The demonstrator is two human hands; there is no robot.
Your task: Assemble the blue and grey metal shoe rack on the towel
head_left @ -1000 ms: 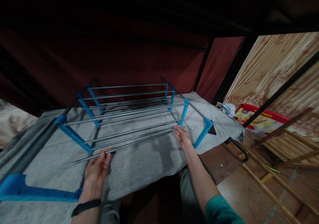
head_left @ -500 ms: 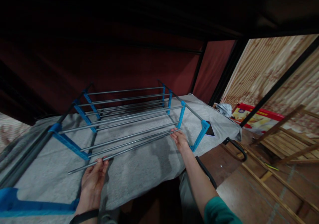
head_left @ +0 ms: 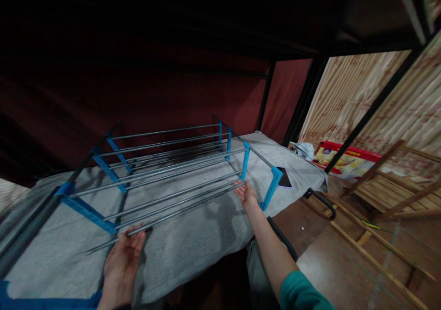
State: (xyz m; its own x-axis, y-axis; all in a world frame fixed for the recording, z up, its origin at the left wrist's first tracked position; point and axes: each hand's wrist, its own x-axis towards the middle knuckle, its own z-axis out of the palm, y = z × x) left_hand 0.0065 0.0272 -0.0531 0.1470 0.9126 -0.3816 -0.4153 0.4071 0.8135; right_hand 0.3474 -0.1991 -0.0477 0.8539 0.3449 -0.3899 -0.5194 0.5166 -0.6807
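A rack of blue plastic side pieces (head_left: 270,188) and grey metal rods lies on a grey cloth (head_left: 193,243) over a bed. A loose metal rod (head_left: 172,215) runs across the rack's near edge. My left hand (head_left: 122,262) pinches that rod near its left end. My right hand (head_left: 247,194) grips the rod's right end, close to the near blue side piece. A teal sleeve covers my right upper arm.
A dark phone (head_left: 285,177) lies on the cloth by the right blue piece. Another blue piece (head_left: 48,303) shows at the lower left. A red box (head_left: 347,159) and wooden slats (head_left: 396,200) lie on the floor at right. Dark bunk framing hangs overhead.
The view has drifted up and right, so the rack and both hands sit lower and further left. Both hands keep hold of the loose rod at the rack's near edge.
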